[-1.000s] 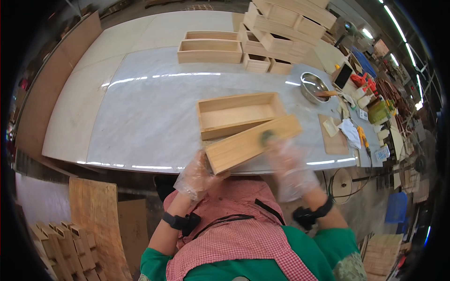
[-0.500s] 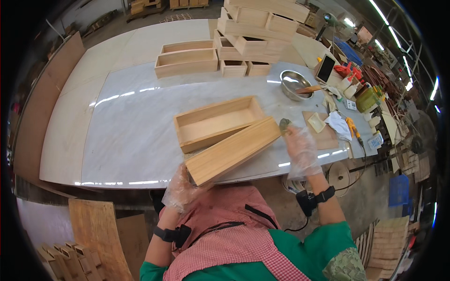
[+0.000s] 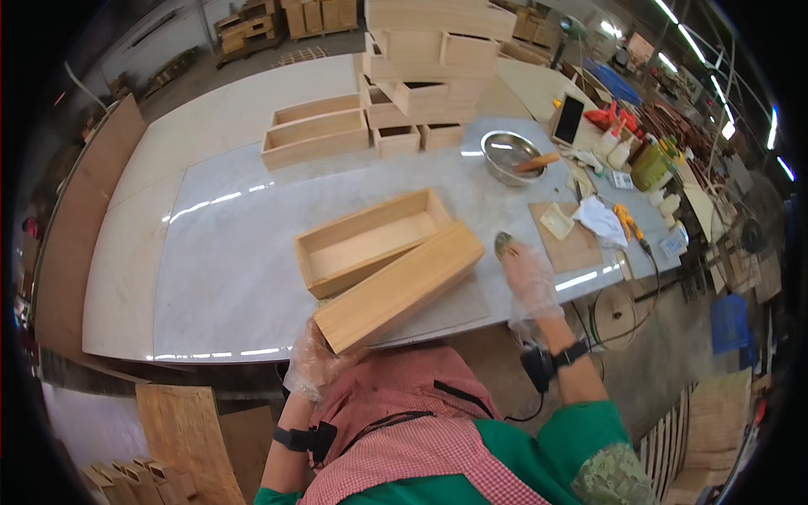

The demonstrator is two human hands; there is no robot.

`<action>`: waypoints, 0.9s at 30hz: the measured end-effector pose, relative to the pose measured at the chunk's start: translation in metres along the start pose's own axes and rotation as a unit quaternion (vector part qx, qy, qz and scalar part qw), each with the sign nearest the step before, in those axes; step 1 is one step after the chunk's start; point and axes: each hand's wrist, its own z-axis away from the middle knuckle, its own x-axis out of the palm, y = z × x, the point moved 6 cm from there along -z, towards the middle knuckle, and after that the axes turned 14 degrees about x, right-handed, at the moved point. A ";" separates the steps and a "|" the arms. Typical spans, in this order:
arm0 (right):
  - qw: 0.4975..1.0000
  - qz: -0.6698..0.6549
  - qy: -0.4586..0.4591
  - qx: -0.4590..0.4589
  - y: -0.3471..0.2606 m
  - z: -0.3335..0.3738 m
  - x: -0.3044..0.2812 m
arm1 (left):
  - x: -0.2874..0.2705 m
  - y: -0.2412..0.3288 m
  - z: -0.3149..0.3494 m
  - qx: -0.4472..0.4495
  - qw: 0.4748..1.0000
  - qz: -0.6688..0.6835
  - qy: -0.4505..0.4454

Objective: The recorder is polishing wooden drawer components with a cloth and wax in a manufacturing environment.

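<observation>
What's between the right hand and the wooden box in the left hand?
In the head view: the greenish pad pinched in the right hand, then grey tabletop, up to the held wooden box. Nothing else shows there.

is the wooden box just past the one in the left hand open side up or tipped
Open side up: the far box shows its inner walls and pale floor from above.
</observation>
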 end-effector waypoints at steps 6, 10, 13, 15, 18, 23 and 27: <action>0.991 -0.004 0.051 -0.127 0.002 -0.007 -0.028 | -0.031 0.087 0.002 0.150 0.933 -0.326 0.041; 0.962 -0.234 -0.016 -0.137 -0.059 0.009 -0.086 | -0.049 0.165 -0.018 0.125 0.968 -0.206 0.066; 0.883 -0.440 -0.149 -0.059 -0.128 0.032 -0.123 | -0.036 0.211 -0.043 0.162 0.959 -0.233 -0.020; 0.904 -0.366 -0.085 -0.202 -0.165 0.043 -0.149 | -0.025 0.225 -0.050 0.275 0.939 -0.205 -0.017; 0.910 -0.247 -0.072 -0.325 -0.195 0.043 -0.149 | -0.012 0.195 -0.061 0.257 0.952 -0.164 -0.015; 0.938 -0.194 -0.201 -0.205 -0.194 0.018 -0.127 | 0.011 0.140 -0.089 0.195 0.980 -0.029 -0.017; 0.827 -0.004 0.114 -0.551 -0.213 0.059 -0.107 | 0.014 0.139 -0.095 0.216 0.976 -0.014 -0.025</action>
